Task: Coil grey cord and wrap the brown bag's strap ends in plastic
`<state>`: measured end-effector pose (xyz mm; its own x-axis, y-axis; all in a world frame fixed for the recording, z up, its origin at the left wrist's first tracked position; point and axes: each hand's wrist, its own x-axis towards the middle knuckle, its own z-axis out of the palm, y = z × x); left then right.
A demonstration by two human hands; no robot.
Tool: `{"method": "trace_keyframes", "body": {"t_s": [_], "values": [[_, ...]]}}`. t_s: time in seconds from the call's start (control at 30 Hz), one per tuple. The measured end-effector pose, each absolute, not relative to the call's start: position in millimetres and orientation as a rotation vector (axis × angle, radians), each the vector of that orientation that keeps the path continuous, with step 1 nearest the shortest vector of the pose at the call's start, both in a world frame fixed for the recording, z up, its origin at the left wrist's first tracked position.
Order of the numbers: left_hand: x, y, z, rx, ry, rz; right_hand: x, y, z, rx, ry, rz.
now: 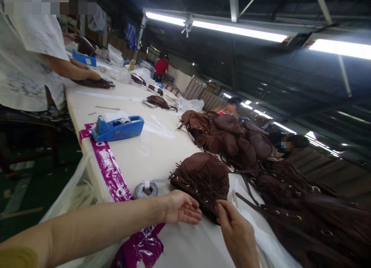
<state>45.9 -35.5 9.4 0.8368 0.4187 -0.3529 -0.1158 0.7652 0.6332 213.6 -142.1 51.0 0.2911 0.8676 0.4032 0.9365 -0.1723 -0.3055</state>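
A dark brown fringed leather bag [205,177] with small metal eyelets lies on the white table before me. My left hand [185,210] is beside its near edge, palm turned up, fingers loosely stretched and holding nothing. At the bag's near right corner, my right hand [239,233] pinches its edge between thumb and fingers; the exact grip is partly hidden. Left of the bag sits a grey roll of tape or ribbon [146,190] with a white tag.
More brown bags are heaped behind [228,132] and to the right [313,210]. A blue tape dispenser [118,128] stands near the left edge, by purple printed tape [111,165]. Across the table [162,150], a person in a white shirt [31,59] handles a brown piece. Others are farther back.
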Motion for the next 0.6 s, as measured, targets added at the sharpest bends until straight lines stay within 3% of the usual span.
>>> {"method": "trace_keyframes", "body": {"t_s": [0.17,0.3,0.5,0.6], "values": [[59.9,-40.2,22.3,1.106,0.506,0.497,205.4,-129.6,46.9,-2.09,-1.643,-0.044],[67.4,-21.6,31.4,1.078,0.649,0.574,196.0,-104.0,44.0,-2.085,-1.478,-0.07],[63.3,-11.3,30.0,0.957,0.579,0.658,193.4,-95.3,19.7,-1.761,-1.233,0.097],[48.2,-14.9,23.0,0.884,0.577,0.698,197.4,-112.9,0.9,-1.585,-1.327,-0.002]]}}
